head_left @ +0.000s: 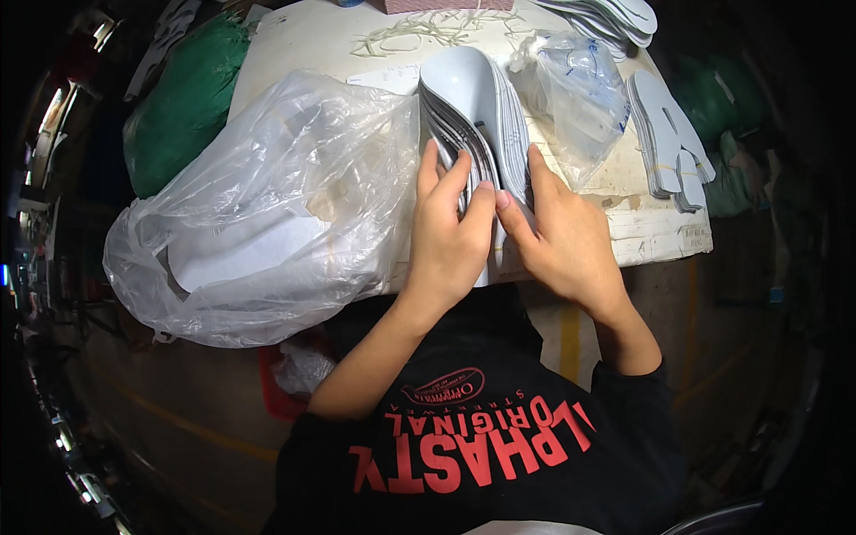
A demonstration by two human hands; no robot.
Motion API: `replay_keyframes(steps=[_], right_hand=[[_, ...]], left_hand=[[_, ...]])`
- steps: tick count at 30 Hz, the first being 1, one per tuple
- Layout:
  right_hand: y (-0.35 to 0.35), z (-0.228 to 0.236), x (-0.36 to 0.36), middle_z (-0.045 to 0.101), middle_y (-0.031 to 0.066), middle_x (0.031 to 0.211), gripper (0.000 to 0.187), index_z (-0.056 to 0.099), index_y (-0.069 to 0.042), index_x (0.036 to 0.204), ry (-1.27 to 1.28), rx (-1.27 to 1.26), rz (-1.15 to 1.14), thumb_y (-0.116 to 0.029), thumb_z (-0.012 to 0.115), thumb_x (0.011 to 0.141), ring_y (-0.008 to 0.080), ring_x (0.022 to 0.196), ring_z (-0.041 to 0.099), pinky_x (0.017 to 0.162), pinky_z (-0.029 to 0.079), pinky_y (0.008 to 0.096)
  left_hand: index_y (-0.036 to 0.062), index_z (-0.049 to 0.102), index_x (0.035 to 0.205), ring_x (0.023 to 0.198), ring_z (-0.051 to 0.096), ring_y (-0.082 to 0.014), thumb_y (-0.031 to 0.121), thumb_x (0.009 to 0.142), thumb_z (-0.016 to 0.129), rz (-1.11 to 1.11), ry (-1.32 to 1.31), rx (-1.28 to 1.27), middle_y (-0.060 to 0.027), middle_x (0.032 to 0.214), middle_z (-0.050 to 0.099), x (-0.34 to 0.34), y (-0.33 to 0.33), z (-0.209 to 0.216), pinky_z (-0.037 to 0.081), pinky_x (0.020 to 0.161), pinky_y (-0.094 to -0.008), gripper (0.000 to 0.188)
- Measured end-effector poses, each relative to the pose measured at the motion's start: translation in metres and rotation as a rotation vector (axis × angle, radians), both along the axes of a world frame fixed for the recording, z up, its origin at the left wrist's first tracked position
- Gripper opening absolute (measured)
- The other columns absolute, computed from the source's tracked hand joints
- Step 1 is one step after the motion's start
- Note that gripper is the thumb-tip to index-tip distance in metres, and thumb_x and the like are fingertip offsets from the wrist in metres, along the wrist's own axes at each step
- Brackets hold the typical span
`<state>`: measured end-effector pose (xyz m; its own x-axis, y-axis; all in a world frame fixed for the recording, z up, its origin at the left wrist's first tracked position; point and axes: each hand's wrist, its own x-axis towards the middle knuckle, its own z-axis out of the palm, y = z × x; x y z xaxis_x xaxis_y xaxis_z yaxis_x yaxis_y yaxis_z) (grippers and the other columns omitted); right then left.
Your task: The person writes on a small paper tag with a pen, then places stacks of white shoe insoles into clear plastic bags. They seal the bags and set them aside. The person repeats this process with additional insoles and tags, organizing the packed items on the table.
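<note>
A thick stack of pale grey cut sheets (459,76), curved into a loop at its far end, stands between my hands near the table's front edge. They look like U-shaped shoe-upper pieces. My left hand (448,234) grips the left leg of the stack, fingers along its outer side and thumb on the inner edge. My right hand (563,239) holds the right leg in the same way, with the thumbs close together at the middle. Close by on the left lies a large clear plastic bag (294,169) with white sheet pieces inside.
A smaller clear plastic bag (584,98) sits right of the stack. Banded stacks of grey pieces (664,143) lie at the table's right edge, others (615,22) at the far right. Loose pale bands (428,34) lie at the back. A green sack (192,98) stands left of the table.
</note>
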<state>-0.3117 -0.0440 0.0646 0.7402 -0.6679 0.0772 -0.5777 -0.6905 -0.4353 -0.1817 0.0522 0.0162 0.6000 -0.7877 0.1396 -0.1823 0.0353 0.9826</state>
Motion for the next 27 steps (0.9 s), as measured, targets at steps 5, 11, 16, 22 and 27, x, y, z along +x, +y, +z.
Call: replay_keyframes(steps=[5, 11, 16, 22, 27], right_hand=[[-0.009, 0.011, -0.002, 0.074, 0.0365, 0.093, 0.106, 0.051, 0.025, 0.129, 0.106, 0.039, 0.038, -0.071, 0.073, 0.090, 0.0489, 0.085, 0.077, 0.074, 0.062, 0.0511], [-0.050, -0.008, -0.011, 0.076, 0.0270, 0.095, 0.094, 0.047, 0.014, 0.140, 0.025, 0.361, -0.101, -0.044, 0.089, 0.079, 0.0347, 0.086, 0.078, 0.077, 0.061, 0.0425], [-0.083, -0.028, -0.037, 0.070, 0.0154, 0.131, 0.076, 0.053, 0.010, 0.150, -0.356, 0.884, -0.110, -0.020, 0.083, 0.088, 0.0211, 0.115, 0.067, 0.105, 0.052, 0.0346], [-0.076, 0.000, -0.042, 0.069, 0.0172, 0.129, 0.083, 0.057, 0.010, 0.146, -0.408, 0.718, -0.011, -0.038, 0.081, 0.084, 0.0226, 0.118, 0.064, 0.106, 0.047, 0.0339], [-0.050, 0.044, 0.013, 0.066, 0.0204, 0.133, 0.091, 0.054, 0.011, 0.147, -0.584, 0.552, 0.240, -0.044, 0.080, 0.080, 0.0258, 0.121, 0.064, 0.108, 0.047, 0.0373]], left_hand=[[-0.0009, -0.001, 0.173, 0.165, 0.010, -0.0423, 0.008, 0.098, 0.054, -0.253, 0.549, -0.489, -0.0340, 0.177, 0.001, -0.006, 0.002, 0.019, 0.011, 0.134, -0.0516, 0.094], [0.0061, 0.002, 0.175, 0.167, -0.005, -0.0485, 0.019, 0.105, 0.055, -0.635, 0.606, -0.323, -0.0272, 0.181, 0.000, 0.013, 0.006, 0.029, 0.004, 0.134, -0.0577, 0.089], [0.0018, 0.073, 0.129, 0.115, 0.071, -0.0338, -0.002, 0.094, 0.062, -0.398, -0.387, -0.241, -0.0182, 0.126, 0.072, 0.045, 0.082, 0.079, 0.056, 0.098, -0.0400, 0.038], [-0.0047, 0.071, 0.127, 0.110, 0.071, -0.0446, 0.009, 0.103, 0.062, 0.145, -0.787, 0.716, -0.0265, 0.117, 0.075, 0.153, 0.192, 0.113, 0.054, 0.098, -0.0445, 0.029], [0.0090, 0.046, 0.161, 0.129, 0.062, -0.0493, 0.013, 0.102, 0.067, 0.302, -1.060, 0.802, -0.0287, 0.142, 0.064, 0.212, 0.207, 0.111, 0.052, 0.108, -0.0507, 0.063]])
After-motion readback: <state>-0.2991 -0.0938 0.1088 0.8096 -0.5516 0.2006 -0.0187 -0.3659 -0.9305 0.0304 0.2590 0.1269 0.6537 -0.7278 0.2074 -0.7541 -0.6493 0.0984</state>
